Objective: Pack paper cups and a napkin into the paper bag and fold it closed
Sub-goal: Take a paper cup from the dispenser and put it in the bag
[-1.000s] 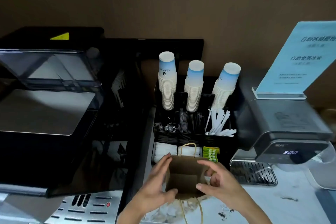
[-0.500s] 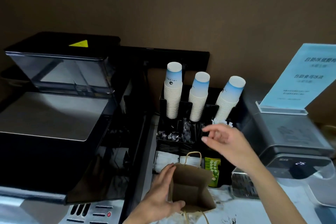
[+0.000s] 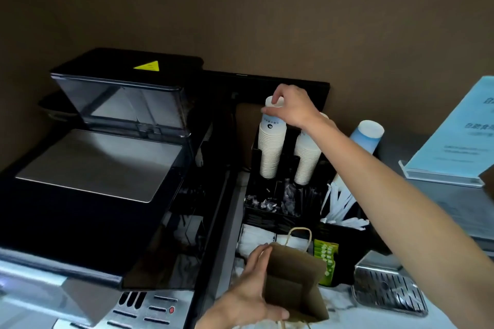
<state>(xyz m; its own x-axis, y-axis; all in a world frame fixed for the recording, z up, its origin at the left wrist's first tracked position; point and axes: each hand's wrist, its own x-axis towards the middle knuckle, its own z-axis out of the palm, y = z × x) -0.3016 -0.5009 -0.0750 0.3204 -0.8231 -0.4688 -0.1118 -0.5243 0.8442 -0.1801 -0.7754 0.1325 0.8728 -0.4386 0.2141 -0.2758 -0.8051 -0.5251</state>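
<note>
The paper bag [image 3: 294, 280] stands open on the worktop [image 3: 344, 315] at the bottom of the view, its mouth tipped toward you so the brown inside shows, one twisted-paper handle [image 3: 299, 235] arching up behind its far edge. Your left hand [image 3: 248, 294] clasps the bag's left wall: the fingers lie along the outside and the thumb hooks over the near edge, so that grip is pressed onto the paper.

Your right hand [image 3: 292, 109] is stretched out far over the black caddy [image 3: 283, 219], the arm crossing in front of the middle cup stack [image 3: 307, 160]. Its grip pinches the top paper cup [image 3: 272, 115] of the left stack [image 3: 270, 152], fingertips on the cup's upturned white base and thumb down its blue-banded side. You cannot tell whether that cup has lifted clear of the ones under it. A third stack [image 3: 367, 136], leaning right, stands just beyond your forearm.

In the caddy's front compartments lie white napkins [image 3: 254, 238] just behind the bag, green packets [image 3: 327, 256] to their right, and white wrapped sticks [image 3: 339, 208] fanned out in the right-hand bin. A black coffee machine [image 3: 107, 168] fills the left side; a steel drip grille [image 3: 390, 291] and a blue sign [image 3: 459, 136] sit at the right.
</note>
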